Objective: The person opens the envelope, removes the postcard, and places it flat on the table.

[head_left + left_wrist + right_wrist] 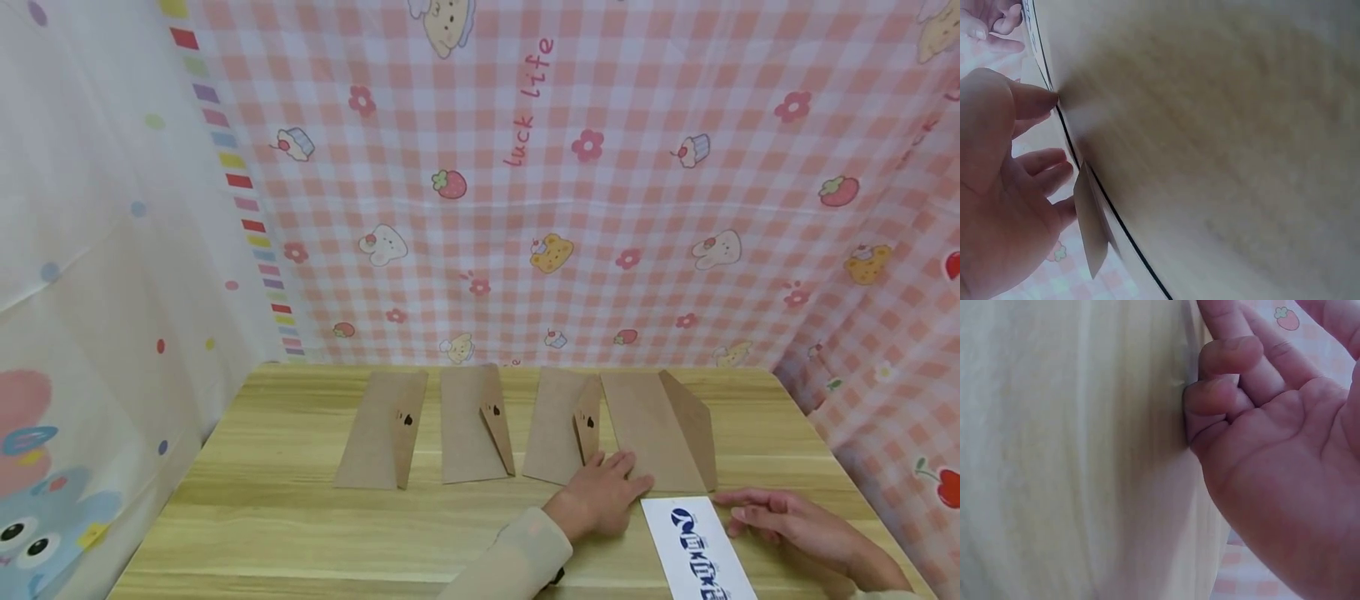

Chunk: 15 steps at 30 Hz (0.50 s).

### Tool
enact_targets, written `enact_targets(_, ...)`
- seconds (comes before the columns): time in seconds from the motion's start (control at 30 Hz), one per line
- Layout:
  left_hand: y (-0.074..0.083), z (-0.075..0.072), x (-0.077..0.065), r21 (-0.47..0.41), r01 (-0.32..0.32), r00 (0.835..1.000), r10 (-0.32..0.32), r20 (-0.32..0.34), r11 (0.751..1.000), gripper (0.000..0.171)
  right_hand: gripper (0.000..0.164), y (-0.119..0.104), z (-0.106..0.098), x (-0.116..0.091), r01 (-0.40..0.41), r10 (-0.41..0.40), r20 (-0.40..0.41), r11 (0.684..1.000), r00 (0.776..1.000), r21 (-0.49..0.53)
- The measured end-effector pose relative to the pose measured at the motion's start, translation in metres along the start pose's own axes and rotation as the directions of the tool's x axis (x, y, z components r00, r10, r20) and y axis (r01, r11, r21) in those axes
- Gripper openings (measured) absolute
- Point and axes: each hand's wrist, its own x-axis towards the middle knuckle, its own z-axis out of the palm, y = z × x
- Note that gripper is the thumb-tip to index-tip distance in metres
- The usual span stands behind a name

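Your left hand [600,492] lies flat on the wooden table [262,500], fingers straight and loosely spread, their tips touching the near edge of the rightmost brown paper bag [660,429]. That bag sits at about 1 o'clock from the hand, with the white printed card [697,550] just beside the hand at 4 o'clock. The hand grips nothing; the left wrist view shows your open palm [997,206] and relaxed fingers against a blurred tabletop.

Your right hand [787,521] rests on the table at the card's 3 o'clock side, index finger stretched toward the card's far right corner and touching or all but touching it. In the right wrist view the smaller fingers [1222,381] curl loosely against the wood, and nothing is held.

The card bears dark blue lettering and lies flat, its near end running out of the head view at 6 o'clock.

Three more folded brown paper bags extend in a row to 9 o'clock of the first: one [558,425] just beside it, the next [472,425] in the middle, the last [382,429] farthest left. Each of these three shows a small dark heart mark.

At 12 o'clock hangs a pink gingham curtain [600,183] printed with bears, strawberries and cupcakes; a pale dotted curtain [90,250] hangs at 9 o'clock.
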Motion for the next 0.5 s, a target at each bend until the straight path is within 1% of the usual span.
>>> enact_targets(0.13, -0.002, -0.001, -0.002, -0.028, -0.008, 1.000, 0.007, -0.022, 1.000, 0.052, 0.039, -0.005, 0.002, 0.002, -0.001, -0.002, -0.040, 0.997, 0.999, -0.083)
enact_targets(0.2, -0.003, -0.002, -0.004, -0.050, -0.011, 1.000, 0.009, -0.026, 0.999, 0.052, 0.039, -0.007, 0.003, 0.004, -0.001, -0.005, -0.056, 0.994, 0.998, -0.106)
enact_targets(0.3, -0.006, -0.004, -0.006, -0.063, -0.025, 0.999, 0.023, -0.039, 0.998, 0.050, 0.038, -0.010, 0.003, 0.006, 0.035, -0.043, -0.063, 0.990, 0.997, -0.135)
enact_targets(0.4, -0.010, -0.004, -0.006, -0.052, -0.041, 0.997, 0.038, -0.069, 0.998, 0.050, 0.037, -0.012, 0.004, 0.010, 0.073, -0.081, -0.058, 0.988, 0.995, -0.136)
enact_targets(0.47, -0.014, -0.005, -0.007, -0.041, -0.049, 0.995, 0.045, -0.092, 0.998, 0.050, 0.036, -0.015, 0.005, 0.013, 0.073, -0.081, -0.064, 0.990, 0.995, -0.125)
enact_targets(0.5, -0.016, -0.006, -0.008, -0.040, -0.050, 0.994, 0.046, -0.103, 0.998, 0.050, 0.036, -0.017, 0.006, 0.015, 0.058, -0.068, -0.074, 0.991, 0.995, -0.119)
